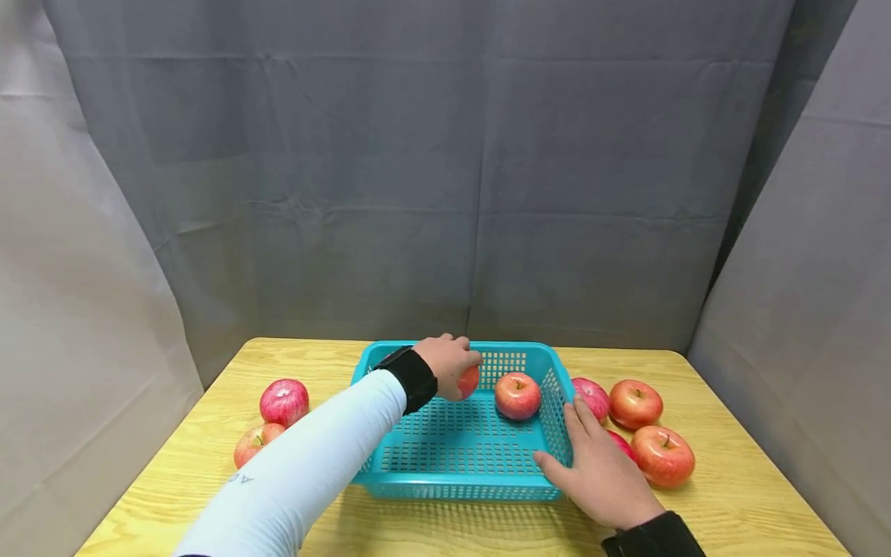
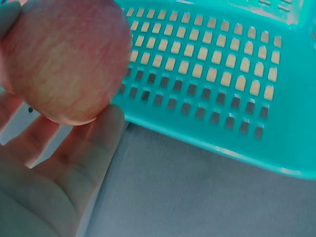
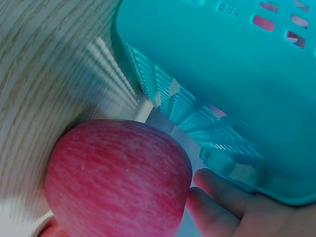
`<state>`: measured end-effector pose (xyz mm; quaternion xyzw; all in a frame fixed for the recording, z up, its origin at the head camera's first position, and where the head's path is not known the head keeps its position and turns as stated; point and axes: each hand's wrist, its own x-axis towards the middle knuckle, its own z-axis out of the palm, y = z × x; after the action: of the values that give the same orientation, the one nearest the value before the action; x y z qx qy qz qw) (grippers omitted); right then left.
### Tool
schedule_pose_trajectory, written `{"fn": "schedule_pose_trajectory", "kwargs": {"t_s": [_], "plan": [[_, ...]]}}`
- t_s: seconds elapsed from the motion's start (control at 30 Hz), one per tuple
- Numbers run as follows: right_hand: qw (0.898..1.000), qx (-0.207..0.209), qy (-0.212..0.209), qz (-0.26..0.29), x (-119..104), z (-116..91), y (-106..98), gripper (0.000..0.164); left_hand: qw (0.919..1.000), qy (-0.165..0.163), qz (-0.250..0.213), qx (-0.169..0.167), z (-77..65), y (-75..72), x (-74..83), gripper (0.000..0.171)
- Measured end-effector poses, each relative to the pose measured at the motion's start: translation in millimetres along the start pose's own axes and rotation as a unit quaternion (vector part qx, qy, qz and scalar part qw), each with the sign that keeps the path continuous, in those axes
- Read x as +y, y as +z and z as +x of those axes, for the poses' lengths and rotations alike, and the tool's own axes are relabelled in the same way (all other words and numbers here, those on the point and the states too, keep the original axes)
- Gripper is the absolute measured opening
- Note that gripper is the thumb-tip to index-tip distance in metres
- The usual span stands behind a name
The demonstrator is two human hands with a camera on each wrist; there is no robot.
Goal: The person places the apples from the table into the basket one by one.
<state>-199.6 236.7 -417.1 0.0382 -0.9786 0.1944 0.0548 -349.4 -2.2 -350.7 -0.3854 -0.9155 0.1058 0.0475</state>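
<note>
My left hand (image 1: 448, 363) reaches over the back left part of a turquoise plastic basket (image 1: 466, 483) and holds a red apple (image 1: 469, 381). In the left wrist view, its fingers (image 2: 94, 153) curl round the underside of that apple (image 2: 69, 59). Another apple (image 1: 517, 396) sits on the basket floor, right of the held one. My right hand (image 1: 605, 472) grips the basket's right side near the front corner, thumb over the rim and fingers along the outer wall. Close by those fingers (image 3: 222, 197), a dark red apple (image 3: 118, 180) lies on the table in the right wrist view.
Right of the basket, several apples stand on the wooden table (image 1: 752, 495), among them a large one (image 1: 663, 456) and one behind it (image 1: 636, 404). At the left lie a pinkish-red apple (image 1: 284, 402) and a paler one (image 1: 256, 442). Grey cloth (image 1: 383, 170) hangs behind.
</note>
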Motion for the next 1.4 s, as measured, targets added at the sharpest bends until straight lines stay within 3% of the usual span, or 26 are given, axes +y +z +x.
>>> {"fn": "schedule_pose_trajectory", "kwargs": {"t_s": [0.5,0.83,1.17,1.4], "plan": [[1.000,0.004,-0.004,-0.008,0,-3,0,0.112,0.9997,-0.010,-0.021,-0.012,12.7,31.5,8.1,0.050],[1.000,0.005,-0.007,-0.006,-3,-4,0,0.111,0.9985,-0.018,-0.045,-0.027,12.9,33.8,12.3,0.052],[1.000,-0.001,0.001,-0.011,-6,-3,-1,0.113,0.9991,-0.025,-0.030,-0.015,9.9,38.3,16.2,0.048],[1.000,-0.005,0.004,-0.009,-4,-3,-1,0.113,0.9991,-0.032,-0.025,-0.010,11.1,42.4,18.1,0.054]]}}
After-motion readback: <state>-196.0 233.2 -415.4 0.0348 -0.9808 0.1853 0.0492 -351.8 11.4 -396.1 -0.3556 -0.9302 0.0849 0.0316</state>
